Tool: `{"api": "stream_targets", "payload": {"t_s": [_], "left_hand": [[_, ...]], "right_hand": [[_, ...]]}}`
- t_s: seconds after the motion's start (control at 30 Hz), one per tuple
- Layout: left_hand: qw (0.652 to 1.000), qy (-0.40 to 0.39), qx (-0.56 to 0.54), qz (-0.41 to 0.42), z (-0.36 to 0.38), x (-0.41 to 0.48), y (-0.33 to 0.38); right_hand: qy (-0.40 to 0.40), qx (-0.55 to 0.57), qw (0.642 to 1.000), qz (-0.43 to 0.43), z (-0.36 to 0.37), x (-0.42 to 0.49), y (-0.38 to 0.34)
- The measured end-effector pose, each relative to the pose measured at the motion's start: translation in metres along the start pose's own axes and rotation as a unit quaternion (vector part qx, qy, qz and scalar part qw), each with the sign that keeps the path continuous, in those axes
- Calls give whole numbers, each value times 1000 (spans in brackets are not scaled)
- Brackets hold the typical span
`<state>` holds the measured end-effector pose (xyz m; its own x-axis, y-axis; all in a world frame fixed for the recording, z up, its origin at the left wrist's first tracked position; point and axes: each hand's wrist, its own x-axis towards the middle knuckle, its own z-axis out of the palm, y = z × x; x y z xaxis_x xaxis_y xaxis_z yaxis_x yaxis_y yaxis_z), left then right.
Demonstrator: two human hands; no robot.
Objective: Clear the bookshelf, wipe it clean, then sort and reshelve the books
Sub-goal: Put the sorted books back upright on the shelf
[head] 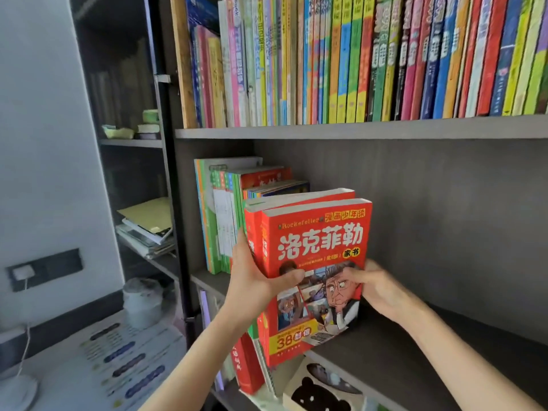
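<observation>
A set of red comic-cover books [317,247] stands upright at the front of the middle shelf [415,336], its lower edge overhanging the shelf's front. My left hand [255,280] grips the spines, thumb across the front cover. My right hand [376,286] holds the right edge of the cover, fingers curled behind it. To the left, a short row of upright books [225,209] leans against the shelf's left wall. The shelf above is packed with colourful book spines [355,60].
The middle shelf right of the red books is bare dark wood. Below it are a red book [246,369] and a box with a black bear shape [320,393]. A side cabinet [142,221] holds stacked papers. A desk with a printed sheet [124,363] lies lower left.
</observation>
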<state>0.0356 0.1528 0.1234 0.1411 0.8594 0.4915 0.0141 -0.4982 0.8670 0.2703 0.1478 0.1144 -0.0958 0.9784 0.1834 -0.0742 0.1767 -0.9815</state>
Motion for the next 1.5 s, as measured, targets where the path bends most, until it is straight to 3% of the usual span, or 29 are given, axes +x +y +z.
{"api": "stream_targets", "payload": {"t_s": [0.23,0.43,0.53,0.67,0.8,0.93,1.27,1.4,1.5], "left_hand": [[998,43,24,49,26,0,17],[999,-19,32,16,16,-3,20],[1000,1,7,24,23,-16,21],[996,75,-35,39,37,-23,23],[994,94,9,47,41,-15,27],[992,105,33,62,45,-15,25],[992,103,55,48,39,-12,26],[987,97,123,27,38,-23,26],[983,75,165,0,27,-33,14]], "right_hand": [[32,44,997,-54,10,-5,-35],[78,54,995,-42,22,-2,-47],[77,54,994,-57,29,6,-64],[109,87,990,-10,37,20,-78],[151,95,983,51,24,30,-97],[174,-8,982,67,9,44,-108],[145,-27,984,99,11,71,-108],[134,20,989,63,17,53,-103],[169,45,985,1,34,12,-83]]}}
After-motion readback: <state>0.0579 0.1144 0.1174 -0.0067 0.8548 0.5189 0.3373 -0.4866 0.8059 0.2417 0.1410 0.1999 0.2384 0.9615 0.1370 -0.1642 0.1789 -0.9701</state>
